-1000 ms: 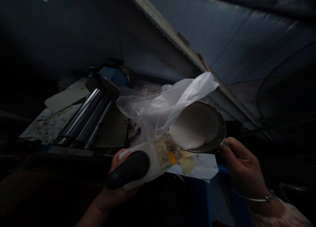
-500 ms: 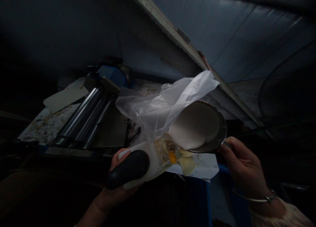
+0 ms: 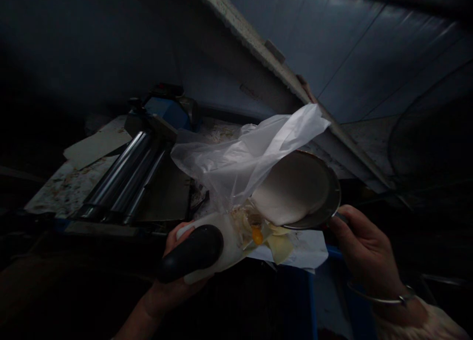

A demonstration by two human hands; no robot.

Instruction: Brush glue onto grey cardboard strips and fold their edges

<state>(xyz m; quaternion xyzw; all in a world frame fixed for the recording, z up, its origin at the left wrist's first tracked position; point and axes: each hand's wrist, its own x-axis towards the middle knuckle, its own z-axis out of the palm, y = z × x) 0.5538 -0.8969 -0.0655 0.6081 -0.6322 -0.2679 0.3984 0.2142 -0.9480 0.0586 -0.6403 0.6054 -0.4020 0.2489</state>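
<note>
Low in the middle, my left hand [image 3: 175,276] is wrapped round a pale white container [image 3: 231,249] with a black rounded part [image 3: 194,251] on top. My right hand [image 3: 365,251], with a metal bangle at the wrist, grips the short handle of a round metal pan [image 3: 330,194]. Whitish matter [image 3: 288,192] lies in the tilted pan, whose lower left edge is near the container. Between them are a small orange thing [image 3: 257,235] and yellowish scraps [image 3: 280,246]. A crumpled clear plastic bag [image 3: 236,157] covers the pan's upper left edge.
A machine with shiny metal rollers [image 3: 118,177] and a blue housing [image 3: 168,112] stands at the left, beside a flat pale board [image 3: 98,143]. White paper [image 3: 308,249] lies below the pan. A blue bin edge [image 3: 334,253] is beneath my right hand. A slanted ledge [image 3: 251,32] crosses behind.
</note>
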